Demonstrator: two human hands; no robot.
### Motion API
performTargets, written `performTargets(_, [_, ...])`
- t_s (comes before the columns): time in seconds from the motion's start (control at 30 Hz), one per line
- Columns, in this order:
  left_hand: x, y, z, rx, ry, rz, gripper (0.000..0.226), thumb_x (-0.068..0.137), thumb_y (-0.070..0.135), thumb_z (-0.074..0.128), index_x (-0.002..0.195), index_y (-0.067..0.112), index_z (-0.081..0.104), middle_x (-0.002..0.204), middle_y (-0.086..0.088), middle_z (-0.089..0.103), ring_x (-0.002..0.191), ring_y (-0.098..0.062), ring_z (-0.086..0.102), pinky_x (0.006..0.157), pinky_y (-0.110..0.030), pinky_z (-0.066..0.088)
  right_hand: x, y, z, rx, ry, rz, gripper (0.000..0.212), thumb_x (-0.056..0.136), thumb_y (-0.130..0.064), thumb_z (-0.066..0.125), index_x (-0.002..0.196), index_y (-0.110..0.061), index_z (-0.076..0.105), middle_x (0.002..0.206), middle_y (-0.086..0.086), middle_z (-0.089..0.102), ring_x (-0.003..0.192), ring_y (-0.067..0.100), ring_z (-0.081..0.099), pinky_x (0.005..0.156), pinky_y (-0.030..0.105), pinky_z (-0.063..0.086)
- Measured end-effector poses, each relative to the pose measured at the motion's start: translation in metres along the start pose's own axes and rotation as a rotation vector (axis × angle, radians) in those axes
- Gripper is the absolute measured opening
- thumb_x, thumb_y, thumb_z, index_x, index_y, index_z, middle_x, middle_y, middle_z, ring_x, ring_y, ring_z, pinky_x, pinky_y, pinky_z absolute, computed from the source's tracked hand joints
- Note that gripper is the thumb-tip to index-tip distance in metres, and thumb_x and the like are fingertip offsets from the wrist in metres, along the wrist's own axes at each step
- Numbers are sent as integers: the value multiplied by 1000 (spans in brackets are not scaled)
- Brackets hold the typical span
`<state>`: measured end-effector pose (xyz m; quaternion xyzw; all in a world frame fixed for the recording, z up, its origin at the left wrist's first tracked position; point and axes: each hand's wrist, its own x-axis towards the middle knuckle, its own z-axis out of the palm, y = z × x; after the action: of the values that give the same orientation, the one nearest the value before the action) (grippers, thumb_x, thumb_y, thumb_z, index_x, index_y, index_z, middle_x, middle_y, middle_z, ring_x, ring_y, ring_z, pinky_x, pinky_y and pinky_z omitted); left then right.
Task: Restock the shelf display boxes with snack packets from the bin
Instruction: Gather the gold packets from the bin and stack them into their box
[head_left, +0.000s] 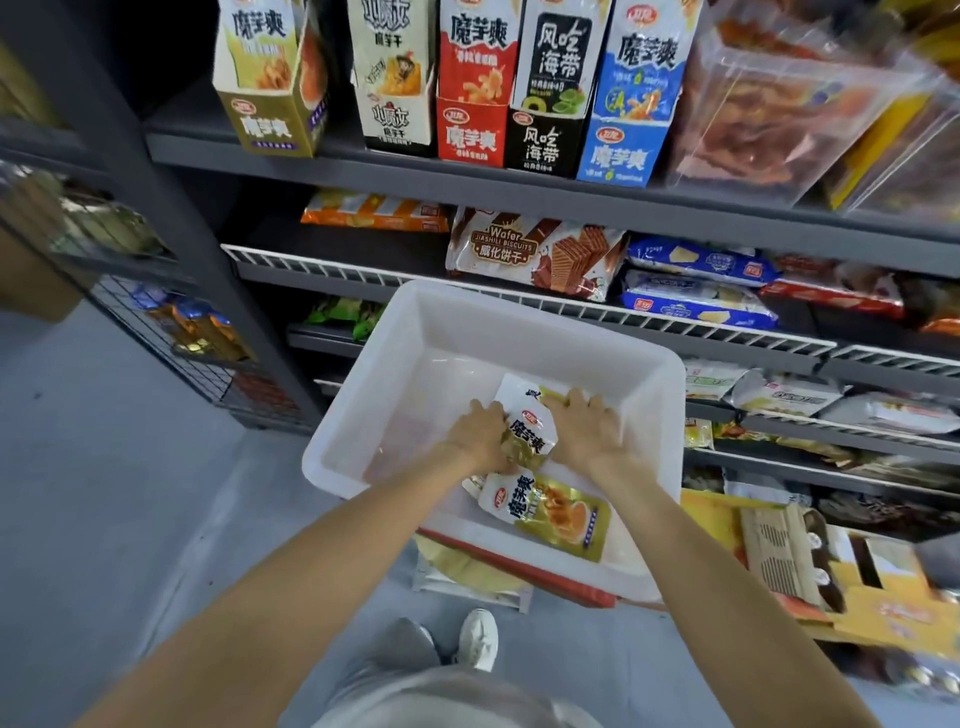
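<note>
Both my hands reach into a white plastic bin (363, 395) below the shelves. My left hand (480, 434) and my right hand (587, 431) grip a small bunch of white-and-gold snack packets (527, 428) from either side. One more gold packet (550, 512) lies flat on the bin floor near its front wall. On the top shelf stands a row of display boxes: a gold one (270, 78) at the left that matches the packets, then cream (395, 78), red (475, 83), black (553, 88) and blue (631, 98).
A clear box of red snacks (779, 98) sits right of the display boxes. Wafer and biscuit bags (535, 249) lie on the wire-edged shelf behind the bin. The bin rests on a low stand (467, 577). Yellow cartons (810, 561) crowd the floor at right. A dark shelf post (171, 234) stands left.
</note>
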<state>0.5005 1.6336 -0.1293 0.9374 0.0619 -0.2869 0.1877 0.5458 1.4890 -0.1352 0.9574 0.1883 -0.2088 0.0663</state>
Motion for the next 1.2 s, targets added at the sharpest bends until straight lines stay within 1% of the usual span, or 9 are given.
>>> performTargets(0.1, [-2,-2,-5,-101,-27,-28,72,78,24,76,135,10,35,126,-11,54,110,-28,57,79,-29,44,-5,6,-2,38,-46,32,81,80,-44,69,142,-23,21,121,8,55,109,30,55,87,37,39])
performTargets(0.23, [-9,-31,-20,-120,74,-74,37,89,26,60,122,14,48,115,-7,62,101,-26,60,73,-29,45,-12,11,-2,23,261,42,41,91,-15,56,126,-12,36,105,7,64,91,29,64,67,33,39])
performTargets(0.3, [-12,-47,-21,-187,193,-133,27,91,26,55,116,15,53,111,-8,64,99,-27,61,74,-30,43,-14,7,-3,98,326,-9,35,95,-12,46,129,-13,43,109,9,60,95,31,62,66,34,44])
performTargets(0.4, [-13,-56,-19,-165,285,-177,26,93,16,50,118,11,52,113,-13,62,104,-31,59,76,-31,40,-19,-4,3,156,144,-109,40,97,-31,44,136,-23,45,131,10,44,118,33,47,92,42,46])
performTargets(0.47, [-14,-56,-17,-141,314,-177,25,94,11,48,119,7,50,114,-15,61,105,-33,57,74,-31,38,-20,-8,9,112,89,-78,41,95,-30,48,135,-26,44,135,12,36,121,34,39,97,45,41])
performTargets(0.77, [-13,-57,-17,-266,322,-156,37,86,9,58,122,10,47,115,-12,62,103,-29,59,76,-31,43,-2,-13,5,12,112,67,59,83,-13,62,132,-15,29,120,11,49,109,30,49,81,38,44])
performTargets(0.97, [-34,-52,-27,-410,384,-51,36,85,15,65,118,9,53,113,-9,64,100,-26,61,79,-32,47,-18,-5,-10,301,214,43,35,96,-23,47,130,-17,40,110,12,63,100,34,61,74,38,45])
performTargets(1.13, [-80,-53,-37,-1023,573,-16,14,91,13,59,103,18,55,91,4,64,84,-11,60,69,-16,45,-54,-6,-37,808,440,-33,24,96,-27,52,114,-11,54,90,-1,65,84,21,63,64,30,37])
performTargets(1.2, [-97,-53,-33,-1406,585,-101,13,92,11,54,96,22,58,91,5,66,89,-17,62,82,-28,48,-66,-18,-45,1032,436,-66,20,95,-26,54,110,-12,53,82,-5,65,78,17,62,62,27,40])
